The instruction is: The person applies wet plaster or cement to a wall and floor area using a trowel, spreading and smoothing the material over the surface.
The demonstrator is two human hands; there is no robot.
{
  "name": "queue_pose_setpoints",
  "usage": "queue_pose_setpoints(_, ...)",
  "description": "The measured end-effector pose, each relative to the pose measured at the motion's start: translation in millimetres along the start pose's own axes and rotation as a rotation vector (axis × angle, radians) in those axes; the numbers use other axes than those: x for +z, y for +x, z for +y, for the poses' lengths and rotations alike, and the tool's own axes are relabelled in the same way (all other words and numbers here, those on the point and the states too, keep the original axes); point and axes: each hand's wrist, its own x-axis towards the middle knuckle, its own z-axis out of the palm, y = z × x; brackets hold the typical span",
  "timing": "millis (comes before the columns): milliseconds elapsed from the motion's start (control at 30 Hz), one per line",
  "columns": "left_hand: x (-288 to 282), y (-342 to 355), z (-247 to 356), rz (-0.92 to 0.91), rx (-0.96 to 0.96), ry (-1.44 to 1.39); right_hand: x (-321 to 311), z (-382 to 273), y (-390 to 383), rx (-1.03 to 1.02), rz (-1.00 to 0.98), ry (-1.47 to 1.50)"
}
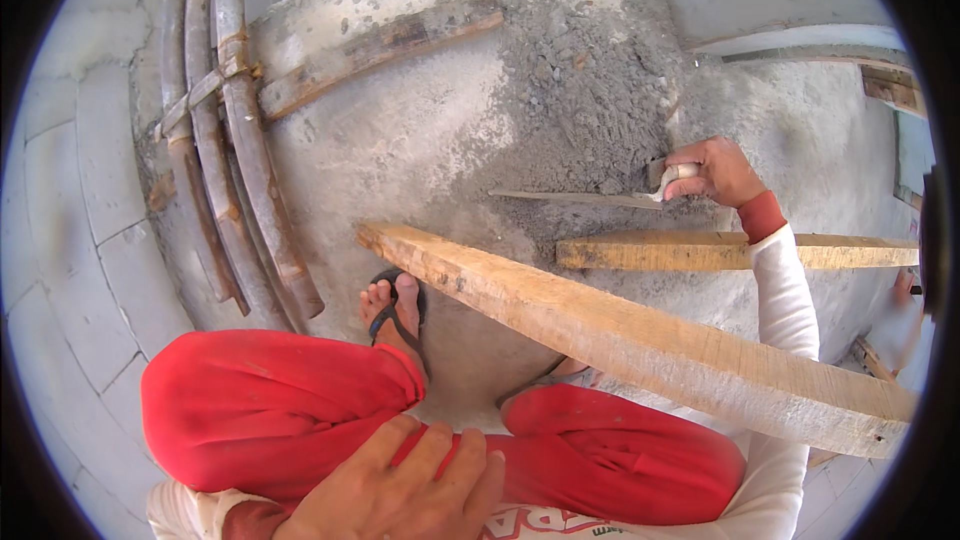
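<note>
My right hand [718, 172] is closed around the pale handle of a trowel [575, 198], its arm stretched forward to the right. The long thin blade points left and lies edge-on to my view at the near side of a rough patch of wet grey mortar [590, 90]. Whether the blade touches the mortar underneath, I cannot tell. My left hand [405, 485] is low in the view, in front of my red trousers, with its fingers stretched out and holding nothing.
A thick wooden beam [640, 340] slants across in front of my right knee; another beam [680, 252] lies behind it. Several bamboo poles [235, 140], tied together, stand at the left beside a block wall [85, 170]. A wooden board [385, 52] lies on the concrete farther off.
</note>
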Motion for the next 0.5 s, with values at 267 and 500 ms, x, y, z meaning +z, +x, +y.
queue_pose_setpoints(267, 6.0, -16.7, 6.2, 0.048, 0.034, 0.056, -29.8, 39.4, -5.0, 0.162, 0.164, 0.315)
queue_pose_setpoints(500, 11.2, -24.2, 12.3, 0.03, 0.01, 0.089, -28.2, -42.5, -24.4, 0.146, -0.062, 0.461)
